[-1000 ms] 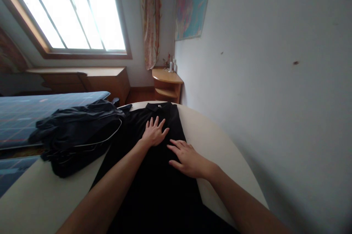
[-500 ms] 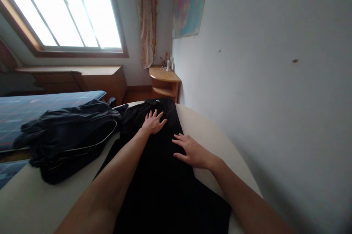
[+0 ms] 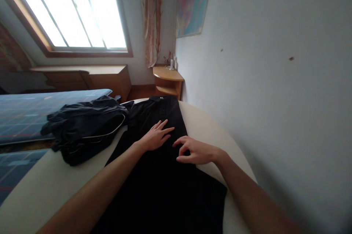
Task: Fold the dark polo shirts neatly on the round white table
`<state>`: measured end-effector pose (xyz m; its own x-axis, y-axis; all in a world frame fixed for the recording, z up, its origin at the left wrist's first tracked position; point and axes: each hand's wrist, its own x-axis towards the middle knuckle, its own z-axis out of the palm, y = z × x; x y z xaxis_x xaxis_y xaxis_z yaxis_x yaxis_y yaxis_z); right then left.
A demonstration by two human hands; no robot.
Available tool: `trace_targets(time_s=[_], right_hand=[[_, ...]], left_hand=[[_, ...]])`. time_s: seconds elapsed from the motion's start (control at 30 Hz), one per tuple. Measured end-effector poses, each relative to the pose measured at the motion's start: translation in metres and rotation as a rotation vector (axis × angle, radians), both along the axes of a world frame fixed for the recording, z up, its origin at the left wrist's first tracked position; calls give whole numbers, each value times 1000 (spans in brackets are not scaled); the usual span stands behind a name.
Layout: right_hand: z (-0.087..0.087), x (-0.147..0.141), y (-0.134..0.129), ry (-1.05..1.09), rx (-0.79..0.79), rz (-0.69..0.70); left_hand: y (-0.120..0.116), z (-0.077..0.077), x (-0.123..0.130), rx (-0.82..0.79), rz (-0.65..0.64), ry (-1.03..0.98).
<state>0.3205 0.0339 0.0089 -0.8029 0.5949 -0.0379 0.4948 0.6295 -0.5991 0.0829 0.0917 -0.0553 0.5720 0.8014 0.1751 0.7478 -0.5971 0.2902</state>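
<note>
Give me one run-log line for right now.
left hand: spread on black shirt | right hand: fingers curled, over shirt | dark clothes pile: left side of table

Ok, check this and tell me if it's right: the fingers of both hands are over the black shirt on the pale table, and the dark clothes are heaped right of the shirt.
No: the head view shows the dark clothes heaped left of the black shirt, not right. The left hand and right hand do have fingers over the shirt, on the pale table.
</note>
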Motion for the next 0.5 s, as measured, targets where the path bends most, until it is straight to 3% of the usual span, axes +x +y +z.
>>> trace_targets(time_s=[0.1,0.2,0.33,0.5], right_hand=[[8,1,-1,61,-183,87],[7,1,1,168,-232,49],[-14,-2,11,239,-46,-139],[-42,-2,24,293,186,-246]], left_hand=[[-42,8,-8,-37,-127,-3],[-84,19,-9,-71,-240,-25],[-123,28,-2,-129,-323,-98],[-137,32,8,-151,-421,-167]])
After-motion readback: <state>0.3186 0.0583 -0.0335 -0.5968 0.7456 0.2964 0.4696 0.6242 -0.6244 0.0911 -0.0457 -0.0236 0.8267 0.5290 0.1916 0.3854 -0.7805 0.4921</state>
